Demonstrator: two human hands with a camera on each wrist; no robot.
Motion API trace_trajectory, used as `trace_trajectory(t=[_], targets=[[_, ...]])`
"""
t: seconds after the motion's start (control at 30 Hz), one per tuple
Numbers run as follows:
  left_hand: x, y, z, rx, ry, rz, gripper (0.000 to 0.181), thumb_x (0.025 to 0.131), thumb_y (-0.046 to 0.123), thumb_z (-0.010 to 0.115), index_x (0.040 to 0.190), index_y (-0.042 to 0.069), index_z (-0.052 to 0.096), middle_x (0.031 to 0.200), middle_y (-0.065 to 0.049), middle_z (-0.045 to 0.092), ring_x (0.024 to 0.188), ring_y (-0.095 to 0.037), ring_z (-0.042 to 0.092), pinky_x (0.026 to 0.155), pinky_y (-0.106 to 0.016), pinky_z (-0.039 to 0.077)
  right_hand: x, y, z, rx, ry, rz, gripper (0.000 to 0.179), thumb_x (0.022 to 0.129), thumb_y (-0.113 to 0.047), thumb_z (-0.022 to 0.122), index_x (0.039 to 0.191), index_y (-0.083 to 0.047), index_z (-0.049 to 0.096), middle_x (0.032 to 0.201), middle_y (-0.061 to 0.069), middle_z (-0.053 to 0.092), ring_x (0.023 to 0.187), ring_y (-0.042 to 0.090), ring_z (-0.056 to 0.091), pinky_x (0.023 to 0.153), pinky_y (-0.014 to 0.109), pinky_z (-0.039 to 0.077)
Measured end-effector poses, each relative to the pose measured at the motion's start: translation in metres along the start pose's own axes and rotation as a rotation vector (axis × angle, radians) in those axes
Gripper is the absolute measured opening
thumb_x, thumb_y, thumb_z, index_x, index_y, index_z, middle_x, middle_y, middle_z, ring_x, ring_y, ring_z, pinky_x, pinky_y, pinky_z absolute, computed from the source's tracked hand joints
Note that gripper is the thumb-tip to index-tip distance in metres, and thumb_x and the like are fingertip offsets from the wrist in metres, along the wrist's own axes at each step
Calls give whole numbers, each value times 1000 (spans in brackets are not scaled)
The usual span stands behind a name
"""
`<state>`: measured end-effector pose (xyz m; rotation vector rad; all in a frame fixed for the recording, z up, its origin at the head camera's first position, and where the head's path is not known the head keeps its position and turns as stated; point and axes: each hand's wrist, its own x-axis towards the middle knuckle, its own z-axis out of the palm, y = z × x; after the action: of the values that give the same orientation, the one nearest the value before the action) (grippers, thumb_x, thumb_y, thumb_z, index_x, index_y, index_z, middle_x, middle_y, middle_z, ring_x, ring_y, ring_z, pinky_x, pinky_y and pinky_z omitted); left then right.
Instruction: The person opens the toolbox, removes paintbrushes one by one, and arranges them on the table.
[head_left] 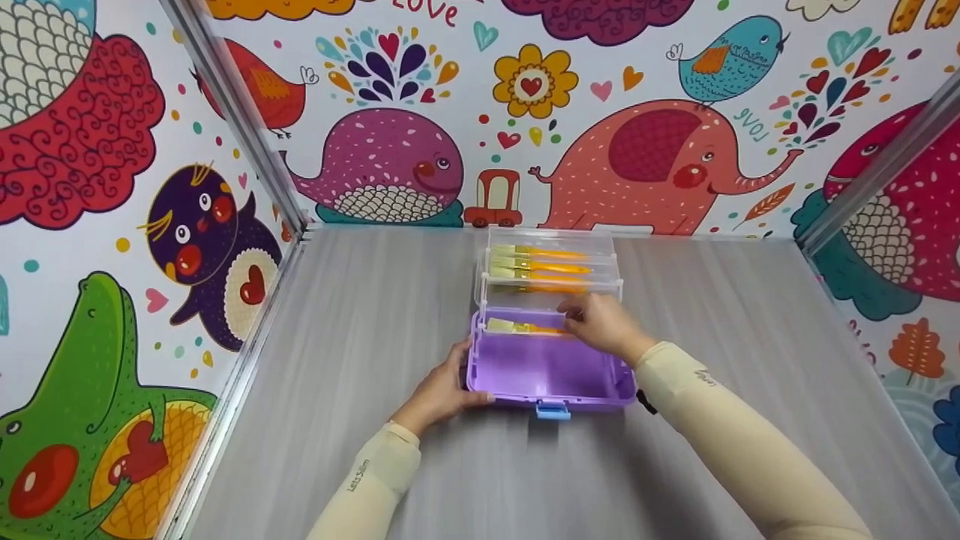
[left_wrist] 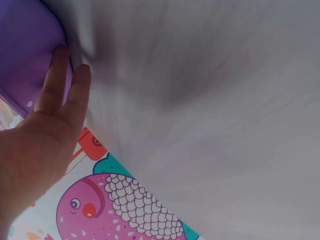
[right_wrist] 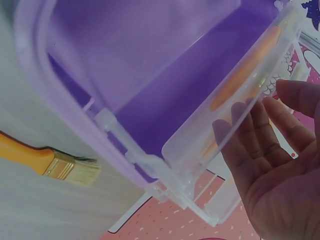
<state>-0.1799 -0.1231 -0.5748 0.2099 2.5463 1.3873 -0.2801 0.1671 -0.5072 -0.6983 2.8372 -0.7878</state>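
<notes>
A purple box (head_left: 551, 364) with a blue latch (head_left: 553, 410) stands open on the table. At its front left corner my left hand (head_left: 442, 386) rests, thumb along the front and fairly straight fingers against the purple side wall (left_wrist: 25, 55). My right hand (head_left: 604, 322) is over the box's back right, fingertips right at the edge of a clear tray (right_wrist: 192, 137) and fingers loosely bent. In that lowest tray lies a paintbrush (head_left: 517, 327) with a pale bristle head and orange handle. Several similar paintbrushes (head_left: 540, 268) lie in the clear trays raised behind.
On the table beside the box lies another paintbrush (right_wrist: 55, 162) with an orange handle, hidden behind my right arm in the head view. Printed panels with cartoon animals (head_left: 390, 165) rise at the back and both sides of the grey table (head_left: 360, 300).
</notes>
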Motion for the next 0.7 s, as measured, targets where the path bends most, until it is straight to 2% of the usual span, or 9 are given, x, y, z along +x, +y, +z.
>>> trace_trajectory(t=[0.17, 0.4, 0.7], targets=[[0, 1, 0, 15, 2, -3, 104, 73, 33, 90, 154, 11, 28, 142, -28, 49, 128, -41, 49, 107, -54, 35, 2, -2, 3, -21, -53, 44, 24, 90, -12, 68, 112, -4, 74, 103, 9, 72, 94, 26, 66, 86, 46, 53], [0, 0, 1, -9, -15, 14, 104, 74, 29, 90, 154, 11, 27, 141, -23, 52, 127, -38, 50, 106, -53, 36, 2, -3, 2, -42, -85, 63, 21, 92, -15, 69, 110, -8, 76, 104, 7, 73, 95, 25, 66, 88, 47, 52], [0, 1, 0, -12, -11, -3, 103, 74, 28, 90, 155, 15, 27, 143, -22, 51, 128, -37, 49, 108, -53, 35, 7, -4, 2, -35, -137, 97, 17, 93, -17, 69, 108, -12, 77, 99, 1, 73, 88, 20, 64, 85, 44, 53]])
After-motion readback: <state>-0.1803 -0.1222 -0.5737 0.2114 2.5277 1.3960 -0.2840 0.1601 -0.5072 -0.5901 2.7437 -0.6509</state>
